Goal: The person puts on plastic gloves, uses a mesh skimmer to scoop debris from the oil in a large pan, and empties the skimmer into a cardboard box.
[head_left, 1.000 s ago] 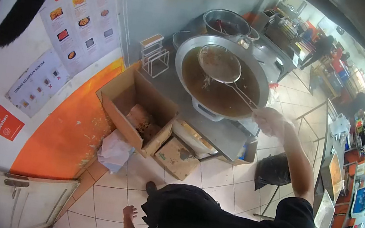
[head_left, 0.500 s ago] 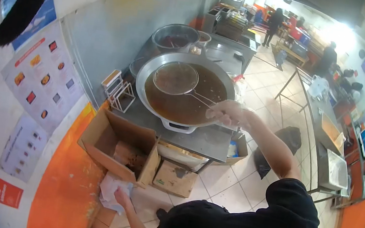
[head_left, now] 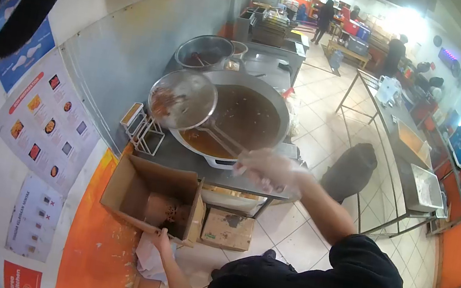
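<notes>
My right hand, somewhat blurred, is closed round the handle of a wire strainer. The strainer's round mesh holds some brownish bits and hangs over the left rim of a large pan of brown oil. My left hand is at the near edge of an open cardboard box, with its fingers on the rim. Dark crumbs and brown paper lie inside the box.
Behind the pan stands a metal bowl; a white wire rack is at its left. A closed carton and a black bag are on the floor. People stand far back. Metal tables run along the right.
The strainer has moved left from above the oil to the pan's rim. My left hand has risen from low beside the floor to the box's edge. The view has turned.
</notes>
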Tool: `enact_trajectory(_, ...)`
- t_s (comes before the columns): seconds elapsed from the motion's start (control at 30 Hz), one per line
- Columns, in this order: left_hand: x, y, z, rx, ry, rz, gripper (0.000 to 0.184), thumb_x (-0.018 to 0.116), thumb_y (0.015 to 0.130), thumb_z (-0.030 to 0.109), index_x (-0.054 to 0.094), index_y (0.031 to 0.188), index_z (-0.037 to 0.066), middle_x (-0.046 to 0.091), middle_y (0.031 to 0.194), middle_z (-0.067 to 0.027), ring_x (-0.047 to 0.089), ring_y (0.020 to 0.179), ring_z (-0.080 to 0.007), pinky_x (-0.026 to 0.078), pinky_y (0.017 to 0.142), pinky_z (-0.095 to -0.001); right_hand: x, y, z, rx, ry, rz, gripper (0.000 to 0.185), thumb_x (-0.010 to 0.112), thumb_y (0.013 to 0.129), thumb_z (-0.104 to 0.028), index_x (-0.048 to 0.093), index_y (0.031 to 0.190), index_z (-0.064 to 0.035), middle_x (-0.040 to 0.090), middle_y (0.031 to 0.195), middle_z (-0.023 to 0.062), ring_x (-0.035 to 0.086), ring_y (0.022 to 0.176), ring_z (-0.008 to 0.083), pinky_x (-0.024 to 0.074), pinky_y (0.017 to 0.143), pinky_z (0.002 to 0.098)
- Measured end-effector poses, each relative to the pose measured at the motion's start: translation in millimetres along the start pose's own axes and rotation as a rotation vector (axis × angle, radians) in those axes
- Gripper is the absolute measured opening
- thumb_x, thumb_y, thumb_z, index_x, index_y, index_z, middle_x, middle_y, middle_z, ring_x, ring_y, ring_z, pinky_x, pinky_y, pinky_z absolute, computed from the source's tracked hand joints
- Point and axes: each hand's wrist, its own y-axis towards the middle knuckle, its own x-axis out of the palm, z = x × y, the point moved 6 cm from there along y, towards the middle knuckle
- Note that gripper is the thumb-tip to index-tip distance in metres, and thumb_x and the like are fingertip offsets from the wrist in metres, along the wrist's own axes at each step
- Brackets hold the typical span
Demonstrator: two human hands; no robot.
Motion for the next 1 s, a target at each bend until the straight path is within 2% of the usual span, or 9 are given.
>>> enact_trajectory(0.17, 6.1, -106.3, 90.4, -0.009, -0.272, -0.076, 0.046, 0.061, 0.074, 0.001, 0.046, 0.117, 0.002, 0.057, 0.093, -0.0072, 0.056, 0.076, -0.0153, 0.048, 0.062, -0.0296, 77.0, 35.2, 55.0, -0.027, -0.051, -0.009, 0.035, 0.045, 0.094, -0.031, 0.062, 0.096, -0.0010, 0.052, 0.059, 0.0033, 0.052, 0.048, 0.0107, 0.0417, 0.040, 0.0256)
enact_trajectory(0.33, -30.9, -55.7, 12.3, -0.122, -0.230, -0.102, 0.031, 0.061, 0.074, -0.002, 0.053, 0.103, 0.002, 0.057, 0.087, -0.0054, 0.055, 0.070, -0.0150, 0.045, 0.056, -0.0272, 149.1, 151.8, 142.4, -0.433, -0.992, 0.001, 0.021, 0.058, 0.078, -0.019, 0.067, 0.078, -0.0003, 0.061, 0.065, 0.0122, 0.057, 0.055, 0.0230, 0.0459, 0.051, 0.0365)
enact_trajectory(0.47, -32.6, -44.5, 12.4, -0.115, -0.237, -0.189, 0.021, 0.061, 0.073, -0.002, 0.057, 0.094, 0.001, 0.057, 0.084, -0.0045, 0.055, 0.069, -0.0149, 0.045, 0.056, -0.0273, 216.8, 266.0, 200.6, -0.475, -1.405, -0.174, 0.018, 0.063, 0.068, -0.015, 0.068, 0.076, -0.0001, 0.066, 0.076, 0.0153, 0.064, 0.074, 0.0300, 0.0519, 0.066, 0.0408)
enact_trajectory(0.6, -22.6, -57.4, 48.2, 0.057, -0.095, -0.181, 0.016, 0.061, 0.072, -0.003, 0.056, 0.087, -0.001, 0.058, 0.083, -0.0048, 0.055, 0.068, -0.0150, 0.045, 0.056, -0.0281, 239.9, 275.7, 207.6, -0.119, -0.931, 0.092, 0.021, 0.062, 0.074, -0.017, 0.069, 0.084, 0.0004, 0.067, 0.088, 0.0152, 0.065, 0.086, 0.0282, 0.0543, 0.071, 0.0399)
enact_trajectory(0.7, -35.4, -46.0, 30.4, 0.257, 0.167, -0.238, 0.012, 0.060, 0.071, -0.004, 0.056, 0.083, -0.002, 0.058, 0.082, -0.0057, 0.055, 0.068, -0.0154, 0.045, 0.056, -0.0285, 272.9, 282.8, 221.8, -0.681, -1.826, -0.724, 0.024, 0.059, 0.076, -0.017, 0.069, 0.089, 0.0012, 0.066, 0.098, 0.0184, 0.063, 0.097, 0.0310, 0.0538, 0.074, 0.0404)
enact_trajectory(0.77, -28.3, -52.5, 40.9, 0.203, 0.161, -0.163, 0.011, 0.060, 0.071, -0.004, 0.056, 0.081, -0.003, 0.058, 0.081, -0.0063, 0.055, 0.067, -0.0154, 0.045, 0.056, -0.0287, 261.9, 286.3, 214.7, -0.245, -1.355, -0.334, 0.025, 0.057, 0.078, -0.017, 0.069, 0.090, 0.0004, 0.066, 0.098, 0.0170, 0.063, 0.096, 0.0315, 0.0530, 0.077, 0.0408)
enact_trajectory(0.87, -19.3, -66.6, 54.0, 0.033, -0.060, -0.065, 0.010, 0.060, 0.070, -0.002, 0.055, 0.079, -0.003, 0.058, 0.078, -0.0064, 0.054, 0.065, -0.0147, 0.043, 0.054, -0.0283, 269.2, 241.5, 188.5, -0.193, -1.106, -0.220, 0.026, 0.056, 0.077, -0.018, 0.069, 0.089, 0.0014, 0.066, 0.091, 0.0208, 0.063, 0.094, 0.0321, 0.0522, 0.079, 0.0417)
enact_trajectory(0.97, -26.6, -46.6, 36.9, 0.135, 0.193, -0.182, 0.011, 0.061, 0.071, -0.001, 0.055, 0.079, -0.003, 0.057, 0.075, -0.0059, 0.052, 0.062, -0.0137, 0.040, 0.051, -0.0275, 260.6, 227.3, 173.9, -0.055, -0.994, -0.158, 0.024, 0.058, 0.076, -0.015, 0.069, 0.089, 0.0016, 0.066, 0.092, 0.0194, 0.064, 0.091, 0.0338, 0.0537, 0.073, 0.0403)
enact_trajectory(1.0, -25.1, -46.6, 32.2, 0.081, 0.074, -0.128, 0.010, 0.061, 0.071, -0.001, 0.054, 0.078, -0.002, 0.056, 0.073, -0.0056, 0.051, 0.061, -0.0136, 0.040, 0.051, -0.0274, 257.4, 228.0, 170.5, -0.014, -0.962, -0.134, 0.023, 0.059, 0.075, -0.014, 0.069, 0.089, 0.0016, 0.066, 0.092, 0.0190, 0.064, 0.090, 0.0344, 0.0542, 0.071, 0.0399)
